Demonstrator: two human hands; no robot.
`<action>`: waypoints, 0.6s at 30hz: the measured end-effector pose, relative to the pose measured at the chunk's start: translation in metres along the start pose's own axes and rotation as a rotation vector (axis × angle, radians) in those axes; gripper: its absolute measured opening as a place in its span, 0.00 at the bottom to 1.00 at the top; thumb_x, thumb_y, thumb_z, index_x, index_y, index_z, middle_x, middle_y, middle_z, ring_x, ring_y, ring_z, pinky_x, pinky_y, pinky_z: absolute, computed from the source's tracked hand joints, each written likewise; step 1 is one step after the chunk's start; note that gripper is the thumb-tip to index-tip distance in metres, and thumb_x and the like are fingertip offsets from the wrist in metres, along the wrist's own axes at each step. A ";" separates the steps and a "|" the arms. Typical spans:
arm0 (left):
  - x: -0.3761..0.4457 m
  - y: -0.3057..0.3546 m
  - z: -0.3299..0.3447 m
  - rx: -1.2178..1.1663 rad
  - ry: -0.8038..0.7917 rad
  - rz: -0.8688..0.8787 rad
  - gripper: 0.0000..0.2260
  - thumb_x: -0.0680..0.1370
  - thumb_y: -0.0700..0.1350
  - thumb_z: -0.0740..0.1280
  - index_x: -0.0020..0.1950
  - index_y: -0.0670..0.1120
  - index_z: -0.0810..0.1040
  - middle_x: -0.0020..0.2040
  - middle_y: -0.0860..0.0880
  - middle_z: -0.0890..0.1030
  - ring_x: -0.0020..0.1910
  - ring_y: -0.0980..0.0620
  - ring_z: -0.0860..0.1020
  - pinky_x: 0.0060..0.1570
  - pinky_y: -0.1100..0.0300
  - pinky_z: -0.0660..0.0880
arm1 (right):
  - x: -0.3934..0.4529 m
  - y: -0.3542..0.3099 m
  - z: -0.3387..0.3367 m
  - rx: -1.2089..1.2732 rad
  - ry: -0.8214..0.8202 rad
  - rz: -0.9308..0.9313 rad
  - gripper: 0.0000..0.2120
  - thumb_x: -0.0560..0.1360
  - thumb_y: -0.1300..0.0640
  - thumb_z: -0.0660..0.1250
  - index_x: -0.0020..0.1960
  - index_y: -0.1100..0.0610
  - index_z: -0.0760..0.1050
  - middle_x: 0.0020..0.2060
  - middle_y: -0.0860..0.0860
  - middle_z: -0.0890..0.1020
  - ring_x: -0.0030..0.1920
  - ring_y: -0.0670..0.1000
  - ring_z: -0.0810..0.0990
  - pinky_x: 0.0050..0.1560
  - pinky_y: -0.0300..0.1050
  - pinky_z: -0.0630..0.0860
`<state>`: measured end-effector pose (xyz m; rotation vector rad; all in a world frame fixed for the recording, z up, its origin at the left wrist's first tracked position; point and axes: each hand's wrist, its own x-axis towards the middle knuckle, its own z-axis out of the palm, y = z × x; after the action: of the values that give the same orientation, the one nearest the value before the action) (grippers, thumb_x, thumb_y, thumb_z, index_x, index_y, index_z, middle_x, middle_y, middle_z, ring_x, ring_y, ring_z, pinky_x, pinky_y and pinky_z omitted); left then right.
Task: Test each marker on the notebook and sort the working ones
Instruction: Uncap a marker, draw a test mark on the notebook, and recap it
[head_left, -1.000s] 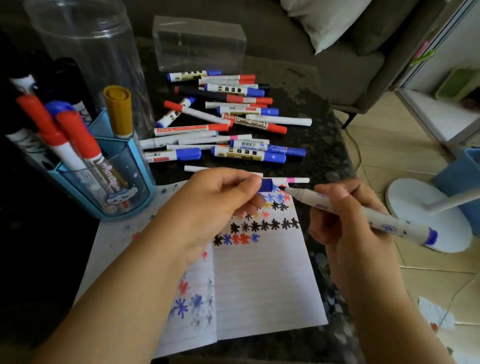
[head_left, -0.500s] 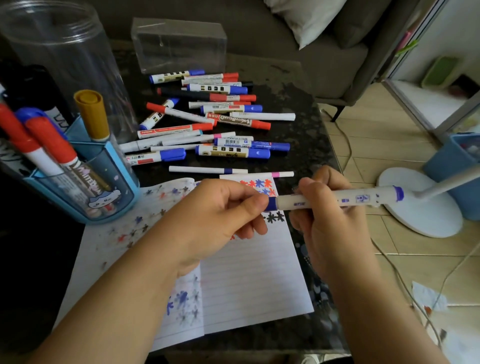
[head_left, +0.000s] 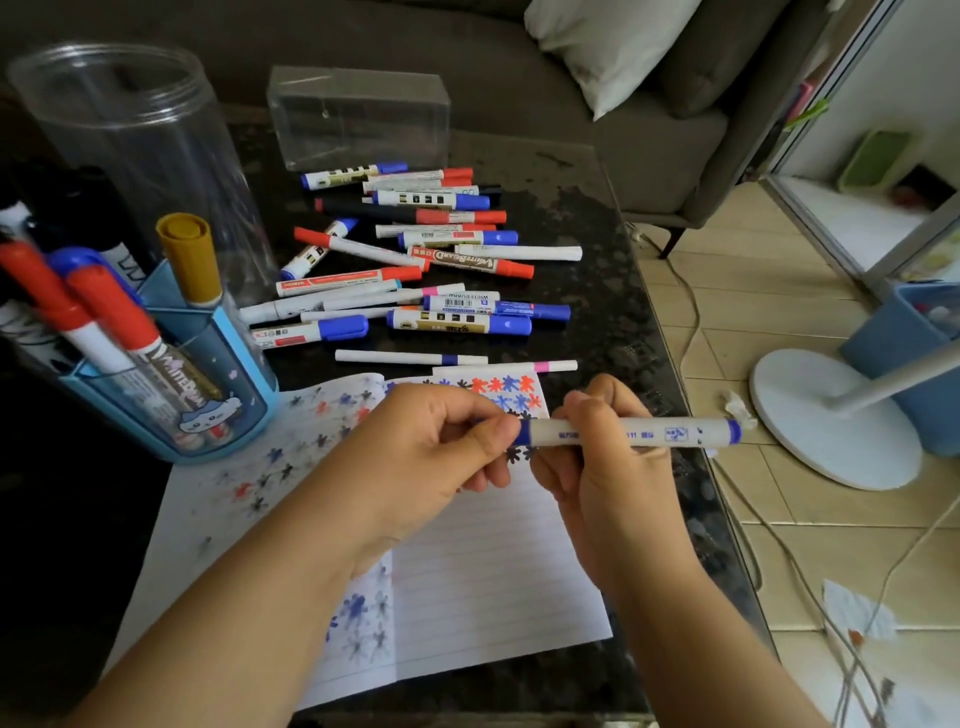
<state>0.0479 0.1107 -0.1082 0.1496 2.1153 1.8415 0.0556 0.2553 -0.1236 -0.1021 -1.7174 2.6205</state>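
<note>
Head cam view: both forearms come in from the bottom edge and meet over the open notebook (head_left: 483, 561). The right hand (head_left: 613, 467) has its fingers curled round a white marker (head_left: 634, 432), which lies roughly level with its blue-banded tail pointing right, out past the tabletop (head_left: 613, 187) edge. The left hand (head_left: 436, 457) pinches the blue cap (head_left: 522, 432) between thumb and forefinger, right at the marker's left end, so the two hands are nearly touching. All of this hovers just above the notebook's top rows of red, blue and black star scribbles. Farther back lies a loose pile of markers (head_left: 415, 260), and a blue pen holder (head_left: 208, 395) with upright markers sits to the left.
</note>
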 end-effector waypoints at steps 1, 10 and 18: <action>0.000 0.001 -0.001 0.010 -0.004 -0.002 0.07 0.76 0.44 0.65 0.41 0.49 0.81 0.30 0.51 0.81 0.30 0.59 0.75 0.33 0.69 0.71 | -0.001 -0.001 0.001 -0.007 -0.001 0.008 0.16 0.75 0.65 0.61 0.31 0.56 0.60 0.20 0.48 0.65 0.23 0.46 0.60 0.28 0.42 0.59; -0.001 -0.004 0.008 0.062 0.045 -0.002 0.08 0.77 0.44 0.64 0.40 0.50 0.79 0.28 0.54 0.78 0.29 0.61 0.74 0.33 0.69 0.70 | -0.004 -0.001 0.002 0.008 0.083 0.099 0.16 0.77 0.65 0.60 0.32 0.57 0.61 0.22 0.50 0.63 0.24 0.46 0.59 0.29 0.42 0.58; -0.013 0.017 -0.025 0.114 0.404 0.004 0.04 0.74 0.48 0.69 0.41 0.50 0.81 0.31 0.51 0.81 0.31 0.59 0.76 0.40 0.57 0.73 | -0.020 -0.022 0.014 -0.848 -0.013 0.223 0.14 0.74 0.45 0.65 0.41 0.56 0.77 0.26 0.49 0.79 0.24 0.40 0.72 0.31 0.34 0.69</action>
<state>0.0503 0.0859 -0.0861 -0.2111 2.4871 1.8781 0.0740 0.2502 -0.0964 -0.2860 -2.8145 1.7934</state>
